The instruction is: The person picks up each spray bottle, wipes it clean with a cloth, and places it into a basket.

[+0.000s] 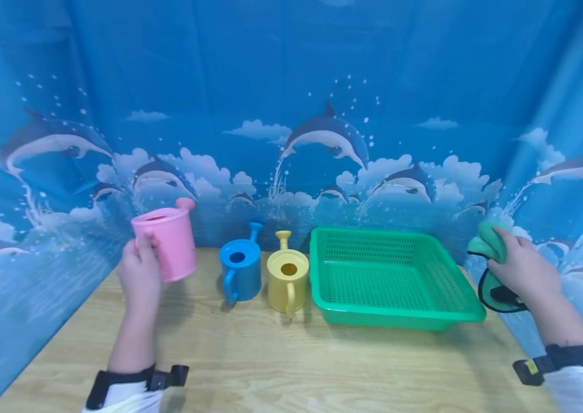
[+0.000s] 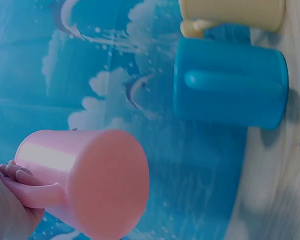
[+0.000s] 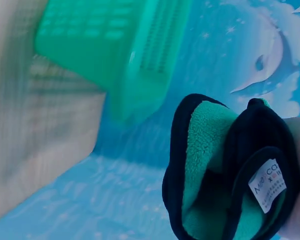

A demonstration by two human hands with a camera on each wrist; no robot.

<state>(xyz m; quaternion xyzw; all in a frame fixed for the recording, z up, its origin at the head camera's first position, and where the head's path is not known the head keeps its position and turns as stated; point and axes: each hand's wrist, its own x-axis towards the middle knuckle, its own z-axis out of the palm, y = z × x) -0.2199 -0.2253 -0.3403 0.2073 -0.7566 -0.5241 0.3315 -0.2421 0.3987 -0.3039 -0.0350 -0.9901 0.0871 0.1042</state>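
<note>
Pink watering can [image 1: 176, 246], raised above the table [image 1: 270, 367], left of the blue watering can [image 1: 247, 281]: I judge it light, stiff and slightly slippery, best held by its handle [image 2: 40, 196], around which my left hand [image 1: 139, 272] is clamped. Green cloth [image 1: 491, 241], right of the green basket [image 1: 399, 315], looks soft and limp; my right hand [image 1: 531, 272] grips its folds. Both hands extend forward, well apart.
</note>
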